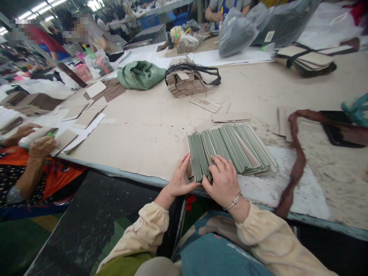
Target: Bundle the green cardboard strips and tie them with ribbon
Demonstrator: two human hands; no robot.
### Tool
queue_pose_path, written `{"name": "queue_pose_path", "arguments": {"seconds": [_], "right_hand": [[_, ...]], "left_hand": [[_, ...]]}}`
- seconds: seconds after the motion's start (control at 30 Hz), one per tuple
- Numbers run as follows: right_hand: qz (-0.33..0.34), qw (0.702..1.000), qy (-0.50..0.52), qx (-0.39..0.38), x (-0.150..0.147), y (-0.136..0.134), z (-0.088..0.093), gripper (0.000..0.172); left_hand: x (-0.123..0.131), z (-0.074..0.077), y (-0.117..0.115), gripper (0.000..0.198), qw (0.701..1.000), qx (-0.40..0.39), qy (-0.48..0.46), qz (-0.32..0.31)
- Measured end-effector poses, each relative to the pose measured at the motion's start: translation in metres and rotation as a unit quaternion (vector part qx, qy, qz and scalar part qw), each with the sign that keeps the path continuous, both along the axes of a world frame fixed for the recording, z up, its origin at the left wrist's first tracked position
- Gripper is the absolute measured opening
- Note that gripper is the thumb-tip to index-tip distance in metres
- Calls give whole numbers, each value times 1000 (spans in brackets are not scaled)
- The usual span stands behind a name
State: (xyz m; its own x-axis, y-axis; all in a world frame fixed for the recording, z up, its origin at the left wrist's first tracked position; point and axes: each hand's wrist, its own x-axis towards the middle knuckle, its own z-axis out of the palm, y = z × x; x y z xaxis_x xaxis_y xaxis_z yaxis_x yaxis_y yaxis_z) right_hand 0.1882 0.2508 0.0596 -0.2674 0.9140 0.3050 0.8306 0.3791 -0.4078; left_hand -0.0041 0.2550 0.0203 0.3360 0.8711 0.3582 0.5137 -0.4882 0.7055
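A row of thin flat beige pieces with green edges [227, 147] leans on the table in front of me, standing on edge and fanned toward the right. My left hand [179, 178] braces the left end of the row, fingers along the outer piece and thumb at the near edge. Across the near top edges lies my right hand [223, 182], its fingers curled over the pieces. Both hands grip the left section of the row between them. The lower ends of the pieces under my right palm are hidden.
A bundle of brown pieces tied with black strap [186, 82] and a green bag [140, 74] sit further back. To the right are a dark red cloth strip [297, 165] and a black phone-like object [342, 128]. A co-worker's hands [41, 145] work at left.
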Motion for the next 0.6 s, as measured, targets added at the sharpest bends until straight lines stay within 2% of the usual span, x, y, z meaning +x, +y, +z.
{"name": "queue_pose_path", "arguments": {"seconds": [0.6], "right_hand": [[-1, 1000, 3, -8, 0, 0, -1, 16]], "left_hand": [[0, 4, 2, 94, 999, -8, -32, -19]]}}
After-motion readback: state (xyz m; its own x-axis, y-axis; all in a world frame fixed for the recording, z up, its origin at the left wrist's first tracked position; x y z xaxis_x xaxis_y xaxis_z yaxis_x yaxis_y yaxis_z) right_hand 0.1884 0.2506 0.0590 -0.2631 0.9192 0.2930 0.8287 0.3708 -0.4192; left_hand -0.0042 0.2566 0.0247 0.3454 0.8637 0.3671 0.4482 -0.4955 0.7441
